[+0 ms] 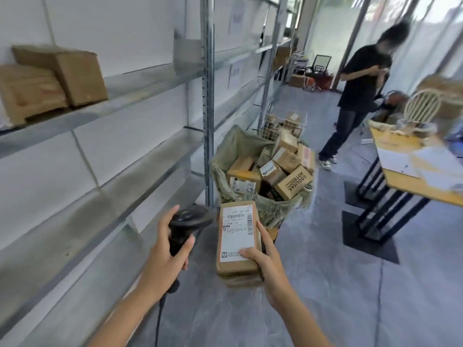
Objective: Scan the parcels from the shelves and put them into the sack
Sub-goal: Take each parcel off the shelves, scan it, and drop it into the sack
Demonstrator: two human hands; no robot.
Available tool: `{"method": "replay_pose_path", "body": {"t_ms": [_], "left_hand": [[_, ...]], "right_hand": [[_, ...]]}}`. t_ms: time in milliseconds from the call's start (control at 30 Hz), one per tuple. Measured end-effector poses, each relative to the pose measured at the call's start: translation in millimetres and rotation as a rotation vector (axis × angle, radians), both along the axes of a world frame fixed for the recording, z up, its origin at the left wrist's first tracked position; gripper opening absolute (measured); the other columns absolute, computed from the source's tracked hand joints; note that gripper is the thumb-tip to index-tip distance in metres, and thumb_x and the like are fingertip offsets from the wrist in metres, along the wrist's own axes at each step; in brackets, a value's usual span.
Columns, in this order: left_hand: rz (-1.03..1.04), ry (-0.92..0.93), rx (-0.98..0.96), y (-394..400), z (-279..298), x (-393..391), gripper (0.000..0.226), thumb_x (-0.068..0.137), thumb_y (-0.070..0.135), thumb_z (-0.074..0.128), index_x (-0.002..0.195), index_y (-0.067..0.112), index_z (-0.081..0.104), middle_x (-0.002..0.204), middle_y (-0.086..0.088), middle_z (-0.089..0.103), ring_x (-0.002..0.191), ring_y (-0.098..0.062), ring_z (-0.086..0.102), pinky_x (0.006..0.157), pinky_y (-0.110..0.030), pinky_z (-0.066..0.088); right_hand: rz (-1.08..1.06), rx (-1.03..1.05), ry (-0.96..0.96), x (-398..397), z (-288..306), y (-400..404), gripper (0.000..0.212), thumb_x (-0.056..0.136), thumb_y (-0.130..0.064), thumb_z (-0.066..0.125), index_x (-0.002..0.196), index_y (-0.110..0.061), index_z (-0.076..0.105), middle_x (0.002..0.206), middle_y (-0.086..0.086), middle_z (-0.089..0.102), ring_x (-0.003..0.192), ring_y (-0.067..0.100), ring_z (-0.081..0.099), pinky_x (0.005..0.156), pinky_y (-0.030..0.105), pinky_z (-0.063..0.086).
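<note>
- Two cardboard boxes [50, 78] sit on an upper level of the metal shelving [150, 78] at the far left, touching each other, the right one tilted against the left
- The left hand [168, 256] is curled round the grip of a black handheld scanner [186, 222], whose head points right toward the parcel; a dark cable [158, 319] hangs down from the handle
- Just beside the scanner, the parcel [236, 237] is a brown carton with a white shipping label [238, 234] facing up, barcodes at the label's top and right side
- The right hand [265, 261] grasps the parcel from its right edge, thumb pressed on the label's lower corner, fingers along the side and under it
- Beyond the parcel, on the floor by a shelf upright, stands the sack [235, 156], an olive-green bag, open at the top and heaped with cardboard cartons
- Behind the sack is a wire basket [285, 123] with more boxes
- Further right a person in a black shirt [360, 78] stands with hands raised to the chest
- At the far right a yellow-topped table [411, 184] on black legs carries papers and clutter
</note>
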State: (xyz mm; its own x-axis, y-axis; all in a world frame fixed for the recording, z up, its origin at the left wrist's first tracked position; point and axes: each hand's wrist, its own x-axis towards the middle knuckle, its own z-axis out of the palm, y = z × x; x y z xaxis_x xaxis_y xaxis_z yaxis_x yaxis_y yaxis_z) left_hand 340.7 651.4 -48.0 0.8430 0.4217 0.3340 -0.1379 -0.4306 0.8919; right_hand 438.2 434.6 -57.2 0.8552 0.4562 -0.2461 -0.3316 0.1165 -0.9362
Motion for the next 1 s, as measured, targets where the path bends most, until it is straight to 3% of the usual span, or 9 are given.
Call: {"method": "replay_pose_path", "body": {"t_ms": [133, 300, 400, 533, 633, 767, 867, 1000], "left_hand": [[-0.065, -0.010, -0.008, 13, -6, 66, 0.071, 0.099, 0.020, 0.064, 0.140, 0.064, 0.027, 0.065, -0.009, 0.064, 0.048, -0.018, 0.058, 0.059, -0.016, 0.051], [-0.104, -0.025, -0.050, 45, -12, 145, 0.076, 0.099, 0.012, 0.063, 0.135, 0.069, 0.029, 0.065, -0.011, 0.065, 0.047, -0.023, 0.058, 0.056, -0.022, 0.052], [-0.118, -0.009, -0.070, 67, -14, 189, 0.079, 0.098, 0.008, 0.063, 0.132, 0.071, 0.029, 0.070, -0.009, 0.067, 0.047, -0.024, 0.058, 0.055, -0.026, 0.054], [-0.130, 0.024, -0.056, 92, -18, 246, 0.079, 0.097, 0.012, 0.064, 0.133, 0.072, 0.027, 0.078, -0.002, 0.071, 0.047, -0.023, 0.060, 0.054, -0.028, 0.056], [-0.148, 0.053, -0.044, 106, -21, 290, 0.077, 0.098, 0.014, 0.064, 0.135, 0.069, 0.028, 0.079, -0.002, 0.070, 0.047, -0.021, 0.061, 0.056, -0.028, 0.056], [-0.142, 0.070, -0.068, 123, -17, 344, 0.076, 0.098, 0.012, 0.063, 0.135, 0.070, 0.030, 0.069, -0.009, 0.065, 0.048, -0.023, 0.059, 0.059, -0.029, 0.055], [-0.081, 0.073, -0.096, 136, -14, 380, 0.078, 0.099, 0.011, 0.062, 0.130, 0.074, 0.029, 0.062, -0.011, 0.062, 0.050, -0.026, 0.059, 0.062, -0.034, 0.056], [0.031, 0.050, -0.123, 148, -11, 422, 0.076, 0.098, 0.005, 0.062, 0.131, 0.067, 0.032, 0.067, -0.003, 0.063, 0.049, -0.019, 0.056, 0.056, -0.021, 0.053]], "right_hand": [[-0.063, 0.011, 0.031, 43, -18, 16, 0.082, 0.069, -0.018, 0.082, 0.135, -0.054, 0.050, 0.124, -0.015, 0.069, 0.110, 0.019, 0.070, 0.080, 0.037, 0.061], [-0.120, -0.051, 0.057, 104, -31, 54, 0.088, 0.062, -0.019, 0.081, 0.139, -0.047, 0.047, 0.119, -0.015, 0.069, 0.103, 0.014, 0.071, 0.076, 0.032, 0.060], [-0.127, -0.082, 0.086, 140, -31, 82, 0.089, 0.060, -0.019, 0.079, 0.138, -0.046, 0.045, 0.125, -0.012, 0.065, 0.106, 0.016, 0.070, 0.083, 0.037, 0.061], [-0.122, -0.101, 0.092, 179, -38, 107, 0.097, 0.054, -0.026, 0.083, 0.140, -0.044, 0.042, 0.136, -0.013, 0.056, 0.116, 0.010, 0.063, 0.078, 0.024, 0.058], [-0.148, -0.084, 0.125, 198, -47, 113, 0.102, 0.050, -0.027, 0.085, 0.142, -0.040, 0.043, 0.141, -0.012, 0.052, 0.121, 0.011, 0.058, 0.087, 0.031, 0.059], [-0.186, -0.057, 0.180, 241, -44, 119, 0.104, 0.045, -0.026, 0.087, 0.140, -0.038, 0.047, 0.134, -0.012, 0.059, 0.112, 0.014, 0.066, 0.078, 0.029, 0.060], [-0.222, -0.054, 0.181, 295, -34, 132, 0.101, 0.049, -0.028, 0.087, 0.141, -0.044, 0.047, 0.139, -0.011, 0.057, 0.120, 0.017, 0.062, 0.090, 0.038, 0.058], [-0.193, -0.043, 0.148, 382, -31, 158, 0.096, 0.059, -0.027, 0.082, 0.145, -0.047, 0.042, 0.137, -0.010, 0.059, 0.120, 0.018, 0.063, 0.100, 0.046, 0.053]]}}
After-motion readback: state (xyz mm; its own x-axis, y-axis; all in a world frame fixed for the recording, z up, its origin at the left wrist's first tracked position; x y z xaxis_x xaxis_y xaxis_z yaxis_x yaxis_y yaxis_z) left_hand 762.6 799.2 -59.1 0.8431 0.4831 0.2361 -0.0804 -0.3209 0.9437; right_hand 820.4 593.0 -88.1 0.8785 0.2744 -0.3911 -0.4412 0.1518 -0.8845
